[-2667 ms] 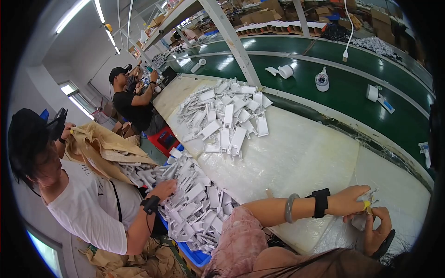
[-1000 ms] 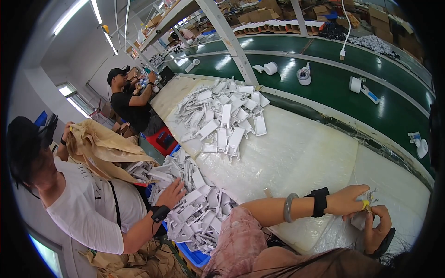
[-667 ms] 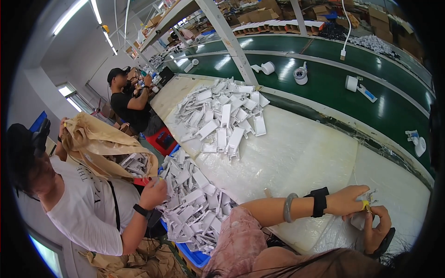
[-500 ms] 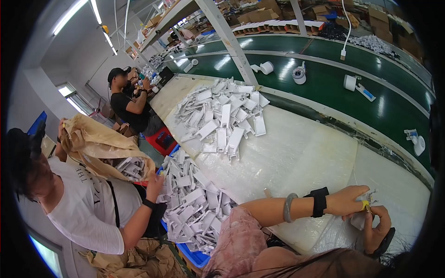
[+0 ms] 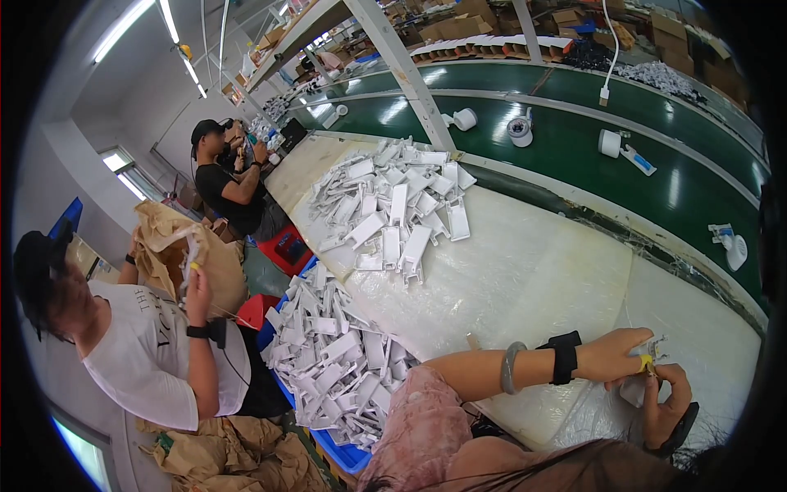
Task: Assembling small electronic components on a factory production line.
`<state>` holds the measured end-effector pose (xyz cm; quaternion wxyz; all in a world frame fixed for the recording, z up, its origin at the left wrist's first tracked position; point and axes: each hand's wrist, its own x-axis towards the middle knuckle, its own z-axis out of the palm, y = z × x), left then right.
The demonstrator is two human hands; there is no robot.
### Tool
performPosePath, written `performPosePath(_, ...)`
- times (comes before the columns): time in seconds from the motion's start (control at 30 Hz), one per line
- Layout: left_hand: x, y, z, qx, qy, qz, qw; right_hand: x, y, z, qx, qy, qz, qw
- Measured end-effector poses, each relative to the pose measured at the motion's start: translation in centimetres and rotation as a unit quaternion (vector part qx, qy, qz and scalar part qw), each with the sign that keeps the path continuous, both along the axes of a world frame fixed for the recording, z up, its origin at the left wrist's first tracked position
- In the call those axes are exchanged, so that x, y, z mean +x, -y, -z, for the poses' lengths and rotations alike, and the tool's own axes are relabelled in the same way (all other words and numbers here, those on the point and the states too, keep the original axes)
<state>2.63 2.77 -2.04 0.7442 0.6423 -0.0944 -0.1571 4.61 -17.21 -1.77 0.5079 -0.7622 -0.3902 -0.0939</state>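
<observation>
At the right end of the plastic-covered table, my left hand (image 5: 616,354) has its fingers closed round a small white plastic part (image 5: 657,348). A yellow patch shows where the fingertips meet, perhaps a finger cover. Just below it, my right hand (image 5: 670,402) is bent in against the same part, thumb and fingers closed on it. A pale rounded piece, partly hidden, shows between the hands. My left wrist wears a grey bangle and a black band; another black band is on the right wrist.
White plastic housings (image 5: 402,205) lie heaped on the table, and more fill a blue bin (image 5: 348,455) to my left. Beside it a co-worker (image 5: 147,328) holds a brown paper sack (image 5: 221,271). White round units (image 5: 611,143) lie on the green conveyor (image 5: 566,111); a white cable (image 5: 607,90) hangs above.
The co-worker has lifted and tipped the sack upright, and more housings now lie in the bin. Units on the conveyor have shifted slightly left. My hands have hardly moved.
</observation>
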Motion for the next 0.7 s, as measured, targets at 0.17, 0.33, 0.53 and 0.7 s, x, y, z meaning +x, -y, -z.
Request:
performPosePath(0.17,-0.04,-0.06,-0.18,0.006,-0.004,0.003,1.0,-0.04,-0.02,-0.08,-0.006,0.005,-0.001,1.0)
performPosePath(0.33,-0.17,-0.1,-0.35,0.013,0.004,-0.002,1.0,-0.16,-0.07,-0.08,-0.005,0.007,0.005,1.0)
performPosePath(0.53,-0.11,-0.07,-0.25,0.007,-0.001,0.001,1.0,-0.15,0.04,0.08,-0.003,-0.004,0.004,1.0)
performPosePath(0.7,-0.04,0.01,-0.26,0.008,0.002,-0.001,1.0,0.02,0.03,0.01,-0.003,0.0,0.003,1.0)
